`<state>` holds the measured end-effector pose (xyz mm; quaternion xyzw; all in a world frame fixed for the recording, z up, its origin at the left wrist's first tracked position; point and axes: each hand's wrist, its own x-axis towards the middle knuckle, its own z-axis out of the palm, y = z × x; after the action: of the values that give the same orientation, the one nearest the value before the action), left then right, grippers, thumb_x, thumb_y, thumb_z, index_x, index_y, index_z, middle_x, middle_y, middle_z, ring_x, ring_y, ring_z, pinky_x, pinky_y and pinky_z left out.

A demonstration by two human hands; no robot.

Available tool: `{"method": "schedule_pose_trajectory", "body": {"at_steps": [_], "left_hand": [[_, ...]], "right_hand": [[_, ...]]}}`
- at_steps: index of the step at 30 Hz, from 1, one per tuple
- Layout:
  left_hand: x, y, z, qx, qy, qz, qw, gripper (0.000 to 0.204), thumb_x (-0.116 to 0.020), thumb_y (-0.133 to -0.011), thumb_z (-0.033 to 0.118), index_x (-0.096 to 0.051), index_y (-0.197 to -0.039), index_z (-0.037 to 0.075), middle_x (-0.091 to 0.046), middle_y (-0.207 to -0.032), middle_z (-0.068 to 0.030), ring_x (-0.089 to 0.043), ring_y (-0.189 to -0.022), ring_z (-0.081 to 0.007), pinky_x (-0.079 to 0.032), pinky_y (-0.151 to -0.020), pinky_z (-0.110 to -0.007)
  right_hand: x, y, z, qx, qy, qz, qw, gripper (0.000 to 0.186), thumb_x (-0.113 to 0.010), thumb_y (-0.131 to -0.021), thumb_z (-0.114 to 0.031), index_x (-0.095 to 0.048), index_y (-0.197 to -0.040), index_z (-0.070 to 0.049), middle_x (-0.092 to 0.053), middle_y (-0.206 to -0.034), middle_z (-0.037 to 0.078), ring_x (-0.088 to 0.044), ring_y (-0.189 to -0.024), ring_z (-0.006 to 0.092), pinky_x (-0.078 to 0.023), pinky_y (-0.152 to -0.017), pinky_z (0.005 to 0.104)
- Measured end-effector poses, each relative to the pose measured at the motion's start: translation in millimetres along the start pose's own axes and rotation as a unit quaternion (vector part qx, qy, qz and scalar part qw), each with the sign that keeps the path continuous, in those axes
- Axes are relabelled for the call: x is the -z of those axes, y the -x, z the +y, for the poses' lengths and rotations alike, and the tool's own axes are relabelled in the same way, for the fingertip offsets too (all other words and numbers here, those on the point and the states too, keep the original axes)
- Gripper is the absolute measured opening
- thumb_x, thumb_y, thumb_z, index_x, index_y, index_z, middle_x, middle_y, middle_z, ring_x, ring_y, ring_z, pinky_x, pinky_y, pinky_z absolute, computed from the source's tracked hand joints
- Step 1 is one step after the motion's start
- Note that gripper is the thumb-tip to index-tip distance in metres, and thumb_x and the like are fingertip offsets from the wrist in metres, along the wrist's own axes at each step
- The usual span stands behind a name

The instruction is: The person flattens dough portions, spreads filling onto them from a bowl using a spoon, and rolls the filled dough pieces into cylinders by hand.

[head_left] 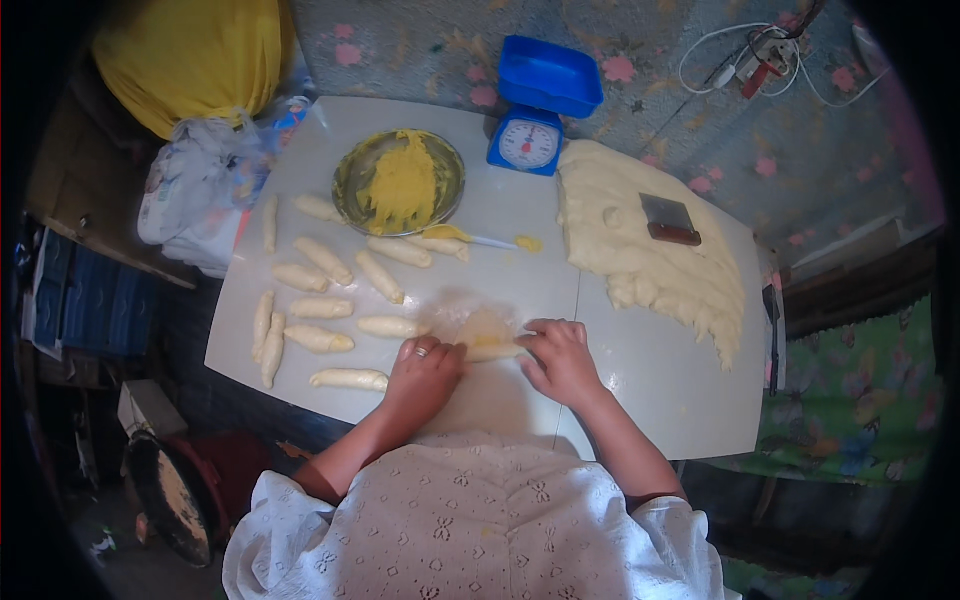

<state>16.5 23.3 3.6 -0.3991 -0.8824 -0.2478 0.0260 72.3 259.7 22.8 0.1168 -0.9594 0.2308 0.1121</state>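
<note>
A flattened piece of dough (pixel 486 325) with yellow filling lies on the white table in front of me, its near edge folded into a roll. My left hand (pixel 424 372), with a ring on one finger, has its curled fingers on the roll's left end. At the right end, my right hand (pixel 560 352) grips the dough between thumb and fingers. Several rolled dough pieces (pixel 320 338) lie to the left. Beyond them stands a metal bowl (pixel 455 208) of yellow filling (pixel 403 180). A white-handled spatula (pixel 480 239) with filling on it lies nearby.
A large dough slab (pixel 630 230) covers the table's right side, with a dough scraper (pixel 672 220) on it. A blue kitchen scale (pixel 527 142) stands at the back against the flowered wall. Plastic bags (pixel 195 185) and a yellow sack (pixel 195 60) sit at the far left.
</note>
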Motion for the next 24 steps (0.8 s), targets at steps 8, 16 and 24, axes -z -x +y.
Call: {"method": "schedule_pose_trajectory", "body": {"at_steps": [8, 16, 24], "left_hand": [[-0.2, -10.3, -10.0, -0.005, -0.013, -0.017, 1.0, 0.025, -0.061, -0.081, 0.015, -0.065, -0.104, 0.005, -0.058, -0.099, -0.0076, -0.052, -0.102, -0.0252, -0.038, -0.086, -0.04], [13.5, -22.0, -3.9, -0.024, 0.006, 0.014, 1.0, 0.023, -0.058, -0.083, 0.015, -0.064, -0.104, 0.006, -0.057, -0.096, -0.0076, -0.052, -0.096, -0.0247, -0.038, -0.084, -0.039], [12.8, -34.5, 0.0, 0.004, -0.025, 0.026, 0.999, 0.027, -0.061, -0.081, 0.016, -0.064, -0.105, 0.005, -0.059, -0.099, -0.0082, -0.053, -0.1, -0.0252, -0.038, -0.083, -0.04]], "right_hand": [[-12.2, -8.9, 8.1, -0.055, -0.01, 0.0, 0.998, 0.024, -0.069, -0.078, -0.016, -0.065, -0.102, -0.012, -0.057, -0.104, 0.007, -0.051, -0.102, 0.0264, -0.036, -0.088, 0.0389], [-16.5, -8.1, 20.6, 0.068, -0.056, -0.076, 0.993, 0.042, -0.072, -0.075, -0.019, -0.059, -0.115, -0.012, -0.056, -0.103, 0.006, -0.053, -0.1, 0.0241, -0.037, -0.086, 0.037], [-13.8, -18.5, 14.5, 0.033, -0.07, -0.046, 0.996, 0.039, -0.073, -0.075, -0.021, -0.062, -0.112, -0.014, -0.058, -0.101, 0.005, -0.053, -0.097, 0.0237, -0.037, -0.084, 0.0362]]}}
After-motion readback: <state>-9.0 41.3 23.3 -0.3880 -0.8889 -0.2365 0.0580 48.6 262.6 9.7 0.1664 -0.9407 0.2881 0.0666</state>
